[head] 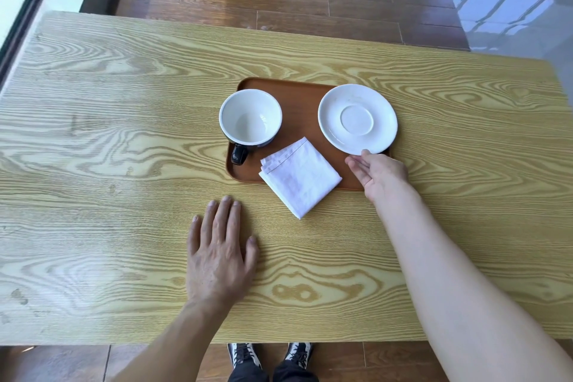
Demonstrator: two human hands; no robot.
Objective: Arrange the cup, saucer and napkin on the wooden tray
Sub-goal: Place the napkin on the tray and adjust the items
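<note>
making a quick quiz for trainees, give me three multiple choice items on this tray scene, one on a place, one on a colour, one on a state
1. Where does the cup stand on the tray?
A. its left side
B. its right side
C. off the tray, on the table

2. What colour is the cup's handle?
A. white
B. black
C. red

3. How does the napkin lie?
A. spread flat across the whole tray
B. stuffed in the cup
C. folded, one corner hanging past the tray's near edge onto the table

Answers:
1 A, the cup is left of the saucer.
2 B, the handle is dark against the white inside.
3 C, its near corner rests on the table.
</note>
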